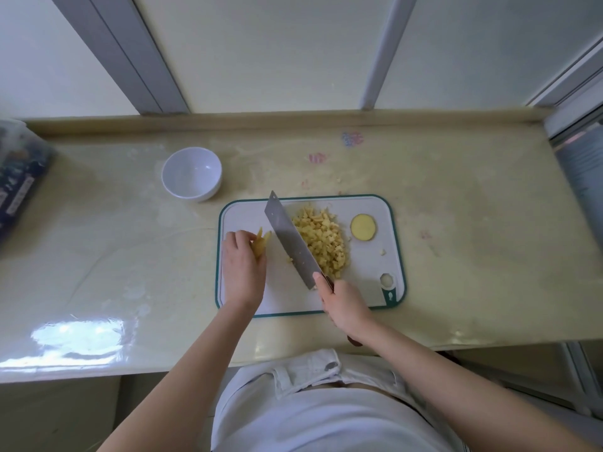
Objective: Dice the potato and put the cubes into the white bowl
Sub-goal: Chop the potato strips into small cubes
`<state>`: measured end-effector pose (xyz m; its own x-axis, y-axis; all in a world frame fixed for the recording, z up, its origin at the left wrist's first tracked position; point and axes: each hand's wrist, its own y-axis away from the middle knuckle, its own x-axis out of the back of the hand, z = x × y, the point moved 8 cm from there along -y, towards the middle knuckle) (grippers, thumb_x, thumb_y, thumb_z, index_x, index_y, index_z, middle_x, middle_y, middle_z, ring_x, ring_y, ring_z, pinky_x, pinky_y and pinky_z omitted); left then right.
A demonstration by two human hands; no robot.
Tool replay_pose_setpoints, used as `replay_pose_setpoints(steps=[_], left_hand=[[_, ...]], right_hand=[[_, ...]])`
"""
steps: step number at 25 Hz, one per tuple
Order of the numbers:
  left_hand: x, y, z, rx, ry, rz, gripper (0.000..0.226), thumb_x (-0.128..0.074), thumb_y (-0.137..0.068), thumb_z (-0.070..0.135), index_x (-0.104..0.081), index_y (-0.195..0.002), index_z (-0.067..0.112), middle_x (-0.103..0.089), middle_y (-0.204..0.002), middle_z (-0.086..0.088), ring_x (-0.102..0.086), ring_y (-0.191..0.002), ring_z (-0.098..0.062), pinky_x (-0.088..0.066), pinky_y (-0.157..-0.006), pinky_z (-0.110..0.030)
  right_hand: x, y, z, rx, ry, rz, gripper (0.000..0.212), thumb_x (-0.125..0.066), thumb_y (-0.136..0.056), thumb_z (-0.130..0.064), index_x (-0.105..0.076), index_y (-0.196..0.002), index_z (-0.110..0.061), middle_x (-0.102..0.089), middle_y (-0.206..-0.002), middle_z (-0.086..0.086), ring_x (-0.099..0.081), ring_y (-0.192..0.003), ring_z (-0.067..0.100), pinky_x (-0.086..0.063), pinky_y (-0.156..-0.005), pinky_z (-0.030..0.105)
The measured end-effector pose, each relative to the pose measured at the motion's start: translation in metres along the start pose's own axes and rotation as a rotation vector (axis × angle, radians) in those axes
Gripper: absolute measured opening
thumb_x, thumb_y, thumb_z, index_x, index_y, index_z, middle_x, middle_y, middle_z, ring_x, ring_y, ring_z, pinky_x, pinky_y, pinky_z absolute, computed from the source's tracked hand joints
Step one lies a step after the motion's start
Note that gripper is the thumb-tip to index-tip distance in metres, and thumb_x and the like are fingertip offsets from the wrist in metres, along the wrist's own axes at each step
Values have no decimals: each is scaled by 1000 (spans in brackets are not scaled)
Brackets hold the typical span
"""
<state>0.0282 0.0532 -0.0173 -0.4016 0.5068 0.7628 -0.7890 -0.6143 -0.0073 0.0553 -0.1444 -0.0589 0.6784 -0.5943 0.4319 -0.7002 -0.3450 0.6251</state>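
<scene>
Head: knife handle point(330, 284) under right hand point(344, 305)

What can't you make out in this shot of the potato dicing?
Head view:
potato strips: near ends hidden by the left hand.
cleaver: handle covered by the right hand.
dark box at the left edge: cut off, print blurred.
grey object at the right edge: cut off, unidentifiable.

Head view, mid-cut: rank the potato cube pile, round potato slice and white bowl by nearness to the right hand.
1. potato cube pile, just beyond the right hand, beside the knife blade.
2. round potato slice, far right of the cutting board.
3. white bowl, off the board, far left.
</scene>
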Motion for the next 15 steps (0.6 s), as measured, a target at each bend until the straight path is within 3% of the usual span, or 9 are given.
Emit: replay_pose_setpoints(steps=[5, 9, 12, 15], left_hand=[[-27, 6, 6, -102, -263, -168, 23, -63, -81, 4, -50, -100, 4, -46, -103, -14, -45, -93, -32, -37, -77, -36], [-37, 9, 7, -110, -286, -332, 61, -76, -74, 28, -45, -125, 16, -38, -126, -9, -36, -114, -27, -30, -94, -34], [-38, 4, 3, -139, -379, -449, 84, -75, -74, 26, -27, -142, 30, -19, -151, -2, -21, -132, -28, -22, -104, -40], [-44, 1, -1, -201, -399, -621, 87, -74, -76, 18, -22, -145, 30, -24, -149, 1, -26, -127, -26, -31, -101, -38]], right_hand=[[6, -2, 3, -40, -55, -1, 56, -35, -98, -52, -44, -58, -14, -40, -50, -1, -38, -43, 15, -30, -47, 27], [10, 1, 4, -58, -103, -20, 52, -39, -97, -53, -46, -61, -16, -41, -51, -4, -38, -43, 12, -30, -48, 25], [17, 3, 0, -45, -138, -9, 52, -40, -96, -52, -44, -59, -17, -40, -49, -4, -36, -41, 12, -30, -47, 26], [21, 4, -6, -23, -168, 3, 51, -41, -97, -51, -42, -58, -18, -38, -47, -5, -35, -40, 11, -29, -45, 26]])
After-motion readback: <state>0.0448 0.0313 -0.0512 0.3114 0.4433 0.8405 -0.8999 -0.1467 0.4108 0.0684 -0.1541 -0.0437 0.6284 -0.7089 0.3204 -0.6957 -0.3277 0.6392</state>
